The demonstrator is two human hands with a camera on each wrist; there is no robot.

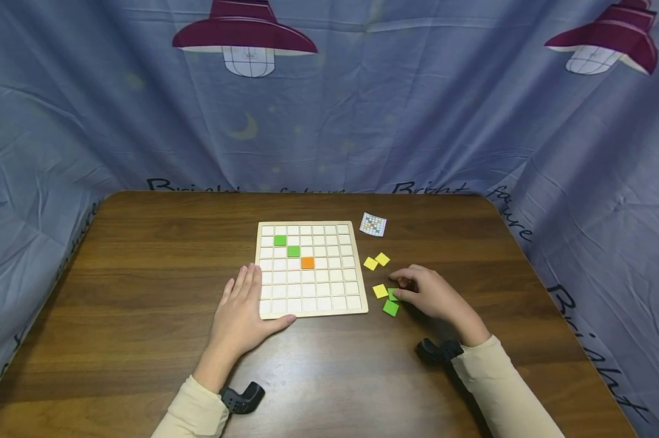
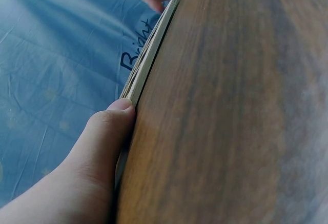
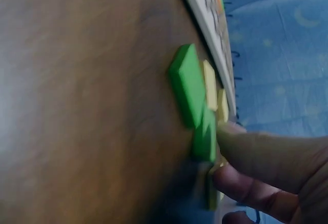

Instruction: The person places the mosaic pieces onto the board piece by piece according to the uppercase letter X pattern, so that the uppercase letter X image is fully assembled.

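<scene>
A square wooden grid board lies on the table with two green tiles and one orange tile in a diagonal on it. My left hand steadies its near left corner, straight fingers along the left side and thumb against the front edge. Right of the board, my right hand is low over loose tiles, thumb and index finger apart. The thumb tip overlaps a green tile, which lies beside another green tile and a yellow tile. By the index fingertip a darker tile is partly hidden.
Two more yellow tiles lie just right of the board. A small card printed with a coloured grid is by the far right corner. Beyond the wooden table hangs a blue curtain.
</scene>
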